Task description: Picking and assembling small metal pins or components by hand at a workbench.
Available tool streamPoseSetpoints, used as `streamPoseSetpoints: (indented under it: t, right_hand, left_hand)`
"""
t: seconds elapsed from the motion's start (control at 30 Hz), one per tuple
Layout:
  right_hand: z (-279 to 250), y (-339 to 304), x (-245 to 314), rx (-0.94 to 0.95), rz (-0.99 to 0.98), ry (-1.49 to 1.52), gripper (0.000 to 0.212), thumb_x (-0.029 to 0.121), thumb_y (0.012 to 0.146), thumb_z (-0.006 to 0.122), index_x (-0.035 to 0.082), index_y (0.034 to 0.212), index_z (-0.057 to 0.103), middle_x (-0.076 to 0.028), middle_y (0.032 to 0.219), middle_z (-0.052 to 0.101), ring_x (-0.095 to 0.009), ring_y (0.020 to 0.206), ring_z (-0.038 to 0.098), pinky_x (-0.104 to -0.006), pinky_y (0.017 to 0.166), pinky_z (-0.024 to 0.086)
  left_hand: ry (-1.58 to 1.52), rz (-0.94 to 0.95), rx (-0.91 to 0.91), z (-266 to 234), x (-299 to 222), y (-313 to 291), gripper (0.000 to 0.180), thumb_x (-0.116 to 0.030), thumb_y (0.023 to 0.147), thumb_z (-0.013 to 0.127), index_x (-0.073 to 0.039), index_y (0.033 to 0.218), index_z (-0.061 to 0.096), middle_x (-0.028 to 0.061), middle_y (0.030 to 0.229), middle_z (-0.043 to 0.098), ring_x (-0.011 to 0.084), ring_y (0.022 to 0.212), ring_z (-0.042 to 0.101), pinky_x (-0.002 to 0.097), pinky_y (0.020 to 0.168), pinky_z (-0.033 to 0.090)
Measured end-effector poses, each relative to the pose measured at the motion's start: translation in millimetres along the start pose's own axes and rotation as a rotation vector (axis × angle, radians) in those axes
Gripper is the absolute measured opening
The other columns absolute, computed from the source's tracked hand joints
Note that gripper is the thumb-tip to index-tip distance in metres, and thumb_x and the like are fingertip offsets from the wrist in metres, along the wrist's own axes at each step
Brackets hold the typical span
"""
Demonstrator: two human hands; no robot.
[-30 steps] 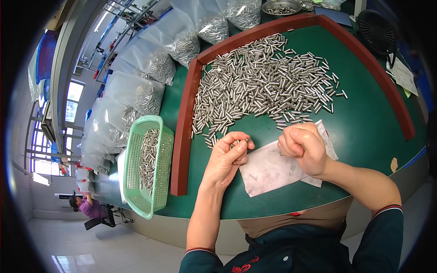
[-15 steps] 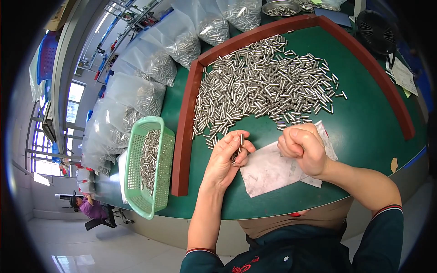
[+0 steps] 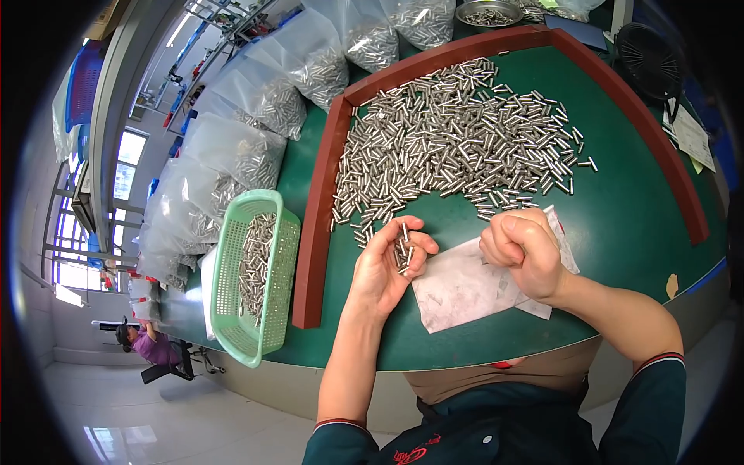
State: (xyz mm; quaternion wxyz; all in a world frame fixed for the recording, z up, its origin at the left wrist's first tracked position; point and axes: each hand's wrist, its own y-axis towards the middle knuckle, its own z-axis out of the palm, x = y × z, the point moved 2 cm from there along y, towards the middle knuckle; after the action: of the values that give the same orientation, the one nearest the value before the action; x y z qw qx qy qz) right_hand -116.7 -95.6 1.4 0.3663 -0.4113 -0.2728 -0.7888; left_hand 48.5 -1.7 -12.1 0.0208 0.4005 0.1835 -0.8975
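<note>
In my left hand (image 3: 376,275), palm turned up and fingers curled, lie several small shiny metal pins (image 3: 404,246). My right hand (image 3: 527,252) is closed in a fist above a stained white cloth (image 3: 457,291); its fingers hide whatever may be inside. Just beyond both hands, a broad loose pile of the same metal pins (image 3: 457,139) covers the green tabletop (image 3: 620,194).
A dark red wooden border (image 3: 316,232) frames the pile. To its left stands a light green plastic basket (image 3: 219,302) with pins inside. Clear bags of metal parts (image 3: 260,159) line the left and back. A black fan (image 3: 649,62) stands at back right.
The fingers of my left hand have opened a little, showing more of the pins in the palm. My right fist stays nearly where it was. The whole view has shifted slightly.
</note>
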Motion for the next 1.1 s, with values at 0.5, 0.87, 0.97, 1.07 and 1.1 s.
streamPoseSetpoints:
  t: [0.5, 0.87, 0.97, 1.07, 1.1]
  right_hand:
    - [-1.1, 0.9, 0.5, 0.020, -0.012, 0.036, 0.035, 0.018, 0.079, 0.035, 0.009, 0.047, 0.026, 0.001, 0.043, 0.026, -0.008, 0.042, 0.019, -0.0247, 0.042, 0.017]
    - [-2.8, 2.4, 0.1, 0.005, -0.013, 0.033, 0.037, 0.021, 0.080, 0.037, 0.010, 0.046, 0.026, 0.001, 0.041, 0.025, -0.009, 0.040, 0.019, -0.0249, 0.040, 0.016]
    - [3.8, 2.2, 2.9, 0.024, -0.014, 0.046, 0.033, 0.015, 0.079, 0.035, 0.008, 0.048, 0.026, 0.001, 0.044, 0.025, -0.008, 0.042, 0.021, -0.0242, 0.042, 0.018]
    - [5.4, 2.0, 1.7, 0.003, -0.010, 0.083, 0.034, 0.016, 0.080, 0.035, 0.008, 0.048, 0.027, 0.000, 0.043, 0.026, -0.009, 0.042, 0.020, -0.0247, 0.042, 0.018]
    - [5.3, 1.0, 2.3, 0.010, -0.015, 0.096, 0.034, 0.017, 0.080, 0.035, 0.008, 0.048, 0.027, 0.000, 0.043, 0.027, -0.009, 0.042, 0.020, -0.0248, 0.042, 0.018]
  left_hand:
    - [1.893, 1.065, -1.310, -34.9, -121.1, -75.2, 0.020, -0.012, 0.085, 0.047, -0.001, 0.099, 0.053, 0.0143, 0.098, 0.052, 0.0274, 0.090, 0.049, 0.0340, 0.076, 0.038]
    - [1.930, 0.778, -0.301, -7.0, -55.4, -18.0, 0.011, 0.006, 0.067, 0.056, -0.001, 0.076, 0.059, 0.0087, 0.071, 0.050, 0.0250, 0.071, 0.047, 0.0340, 0.063, 0.040]
    - [1.891, 0.811, -0.369, -16.3, -58.4, -22.7, 0.011, 0.007, 0.069, 0.054, 0.000, 0.076, 0.058, 0.0101, 0.071, 0.052, 0.0265, 0.071, 0.050, 0.0348, 0.062, 0.040]
    - [1.810, 0.826, -0.715, -27.7, -69.9, -34.6, 0.008, 0.005, 0.070, 0.054, 0.002, 0.076, 0.057, 0.0138, 0.071, 0.054, 0.0317, 0.067, 0.053, 0.0392, 0.060, 0.041]
    - [1.797, 0.819, -0.801, -30.1, -72.5, -39.0, 0.007, 0.005, 0.070, 0.054, 0.002, 0.076, 0.057, 0.0144, 0.071, 0.054, 0.0325, 0.067, 0.053, 0.0398, 0.060, 0.041]
